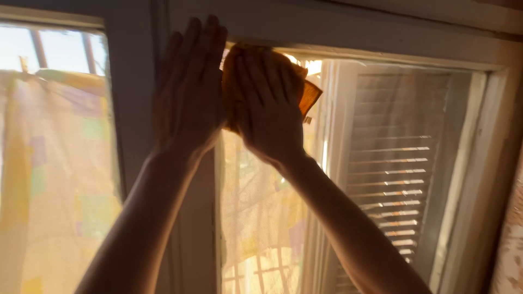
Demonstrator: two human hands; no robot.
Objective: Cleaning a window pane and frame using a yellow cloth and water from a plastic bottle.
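Both my arms reach up to a window. My right hand point(268, 103) presses an orange cloth point(309, 96) flat against the glass pane point(261, 218) near its top left corner; most of the cloth is hidden under the palm. My left hand point(188, 92) lies flat, fingers together and pointing up, on the grey central window frame post point(133, 81) just left of the cloth. It holds nothing.
A second pane point(54, 163) on the left shows pale patterned fabric hanging outside in sunlight. A white louvred shutter point(395, 174) stands behind the right pane. The window's outer frame point(490, 163) runs down the right, its top rail point(354, 27) above my hands.
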